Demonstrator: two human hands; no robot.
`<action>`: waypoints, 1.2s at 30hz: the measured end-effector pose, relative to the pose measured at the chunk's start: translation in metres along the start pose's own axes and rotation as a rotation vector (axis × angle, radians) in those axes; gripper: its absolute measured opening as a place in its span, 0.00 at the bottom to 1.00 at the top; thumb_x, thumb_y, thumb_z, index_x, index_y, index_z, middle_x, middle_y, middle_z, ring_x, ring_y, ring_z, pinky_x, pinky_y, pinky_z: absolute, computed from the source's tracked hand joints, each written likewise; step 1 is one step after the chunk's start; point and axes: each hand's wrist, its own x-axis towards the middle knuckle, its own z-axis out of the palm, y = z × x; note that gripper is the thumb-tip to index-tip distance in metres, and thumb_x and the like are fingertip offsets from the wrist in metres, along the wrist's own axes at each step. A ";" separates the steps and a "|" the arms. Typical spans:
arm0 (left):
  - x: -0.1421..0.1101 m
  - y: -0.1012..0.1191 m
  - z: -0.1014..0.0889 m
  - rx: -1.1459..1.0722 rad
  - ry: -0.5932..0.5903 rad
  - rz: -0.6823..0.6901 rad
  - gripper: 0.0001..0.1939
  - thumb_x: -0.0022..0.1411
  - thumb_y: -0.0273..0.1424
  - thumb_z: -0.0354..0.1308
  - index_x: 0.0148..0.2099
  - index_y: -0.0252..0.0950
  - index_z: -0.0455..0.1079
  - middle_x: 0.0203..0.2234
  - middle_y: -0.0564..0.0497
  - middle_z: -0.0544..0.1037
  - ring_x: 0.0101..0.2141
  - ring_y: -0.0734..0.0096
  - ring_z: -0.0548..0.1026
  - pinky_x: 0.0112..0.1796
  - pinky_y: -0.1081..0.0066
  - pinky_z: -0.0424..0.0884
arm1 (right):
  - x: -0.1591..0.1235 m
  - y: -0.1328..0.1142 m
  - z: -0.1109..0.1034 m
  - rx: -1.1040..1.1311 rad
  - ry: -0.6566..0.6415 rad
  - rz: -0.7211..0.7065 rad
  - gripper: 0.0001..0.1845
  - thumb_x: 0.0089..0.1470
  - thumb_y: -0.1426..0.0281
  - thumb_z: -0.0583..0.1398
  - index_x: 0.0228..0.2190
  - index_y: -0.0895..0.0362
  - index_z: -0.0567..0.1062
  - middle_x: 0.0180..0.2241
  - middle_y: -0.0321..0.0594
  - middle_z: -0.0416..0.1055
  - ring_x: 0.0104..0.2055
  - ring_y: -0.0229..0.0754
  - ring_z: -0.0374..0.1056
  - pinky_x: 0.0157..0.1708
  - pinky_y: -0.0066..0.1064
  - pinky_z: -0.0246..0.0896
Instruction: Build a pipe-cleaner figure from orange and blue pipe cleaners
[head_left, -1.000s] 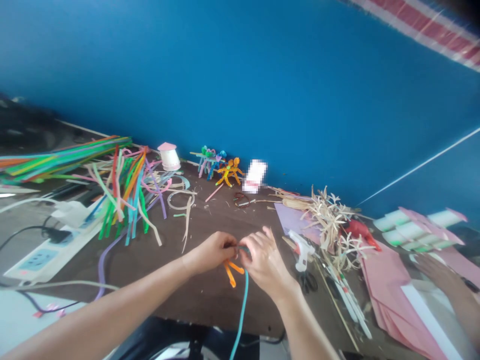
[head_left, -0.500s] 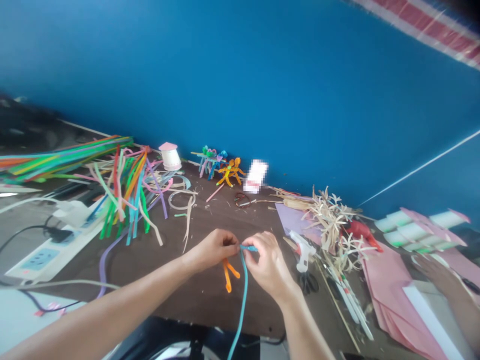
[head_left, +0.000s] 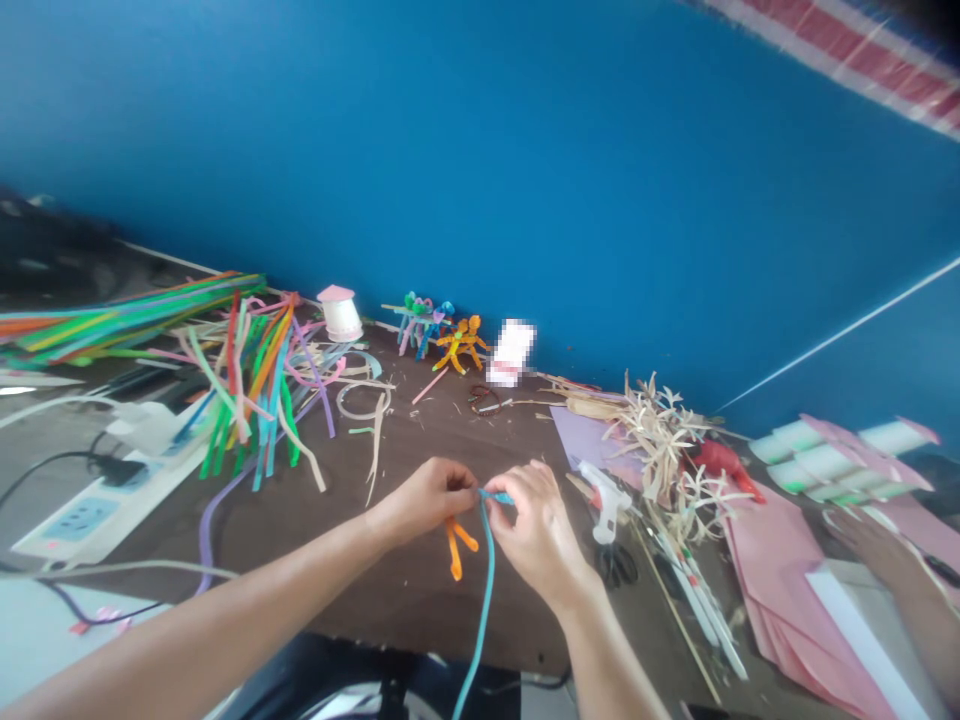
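At lower centre, above the dark wooden counter, the left hand and right hand meet, their fingers pinched together on a bent teal pipe cleaner. Its long axis drops almost straight toward the bottom edge, its short tip pointing right. A forked orange pipe cleaner hangs beneath the left hand. A tight pinch right at the bend should keep the wrap snug.

No text or numbers can be read anywhere. The small white rectangular card beside the blue painted wall is pixelated beyond reading.
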 end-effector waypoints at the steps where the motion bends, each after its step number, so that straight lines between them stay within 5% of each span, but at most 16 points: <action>1: 0.000 0.000 0.000 0.000 0.002 0.001 0.10 0.48 0.33 0.51 0.24 0.31 0.65 0.14 0.58 0.59 0.18 0.81 0.56 0.19 0.79 0.52 | 0.000 0.000 0.000 -0.006 -0.001 0.001 0.06 0.47 0.78 0.55 0.28 0.55 0.67 0.26 0.35 0.67 0.32 0.39 0.62 0.46 0.37 0.48; 19: 0.000 0.005 0.002 0.211 0.082 0.102 0.09 0.46 0.26 0.49 0.27 0.30 0.71 0.17 0.56 0.65 0.22 0.77 0.61 0.23 0.78 0.56 | 0.002 -0.004 -0.001 -0.048 0.011 -0.004 0.05 0.47 0.77 0.55 0.27 0.55 0.68 0.25 0.35 0.67 0.32 0.39 0.63 0.49 0.38 0.46; 25: 0.000 0.007 -0.006 0.053 -0.035 0.048 0.10 0.49 0.31 0.51 0.29 0.31 0.70 0.19 0.55 0.68 0.21 0.78 0.62 0.23 0.78 0.57 | 0.003 0.002 -0.005 0.009 0.010 0.016 0.06 0.48 0.77 0.55 0.28 0.55 0.69 0.26 0.35 0.68 0.32 0.39 0.63 0.47 0.39 0.49; 31: 0.002 0.007 -0.007 -0.109 -0.033 -0.020 0.11 0.49 0.34 0.51 0.26 0.30 0.68 0.16 0.56 0.66 0.20 0.79 0.62 0.22 0.78 0.57 | 0.002 0.007 -0.008 -0.025 -0.015 -0.145 0.18 0.49 0.80 0.53 0.42 0.54 0.67 0.37 0.41 0.65 0.41 0.42 0.61 0.42 0.37 0.55; 36: 0.006 0.006 -0.004 -0.136 -0.027 -0.023 0.10 0.47 0.31 0.52 0.27 0.29 0.70 0.16 0.55 0.67 0.19 0.79 0.63 0.21 0.79 0.57 | 0.001 0.008 -0.006 -0.087 -0.031 -0.158 0.17 0.48 0.81 0.54 0.39 0.54 0.69 0.37 0.42 0.63 0.42 0.44 0.59 0.42 0.38 0.55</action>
